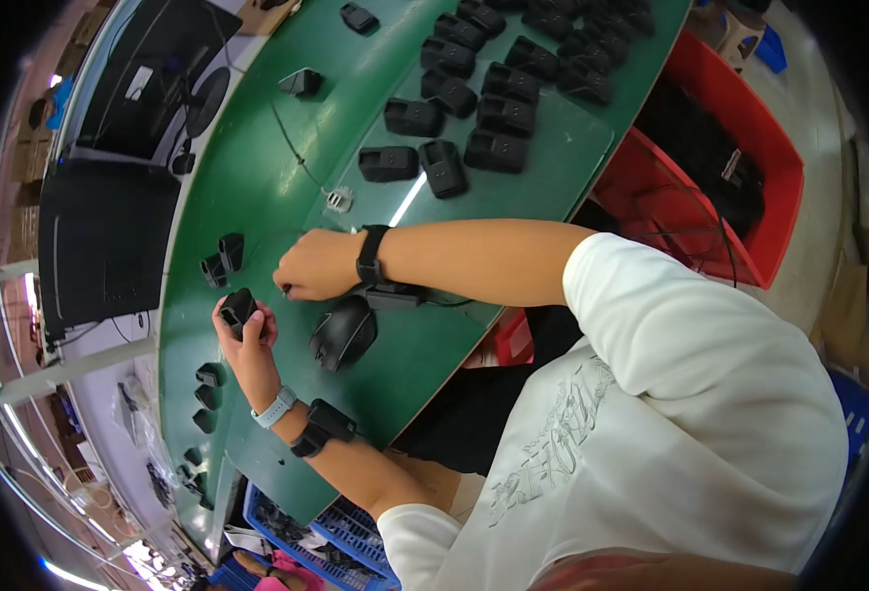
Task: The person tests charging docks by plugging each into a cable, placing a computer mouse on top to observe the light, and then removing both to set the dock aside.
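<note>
Black plastic part (pixel 237 309) in left hand (pixel 247 340) grip, right hand (pixel 318 264) fingers curled shut beside it

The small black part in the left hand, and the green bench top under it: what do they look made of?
The small black part in the left hand looks like moulded plastic: matte, uniform black, crisp box-like edges, though the picture cannot rule out another material. The green bench top looks like a smooth, slightly glossy mat or coated sheet, since it mirrors a bright ceiling light as a streak; rubber or vinyl seems likely.

Mouse (pixel 343 332) on table (pixel 257 187), between hands
</note>
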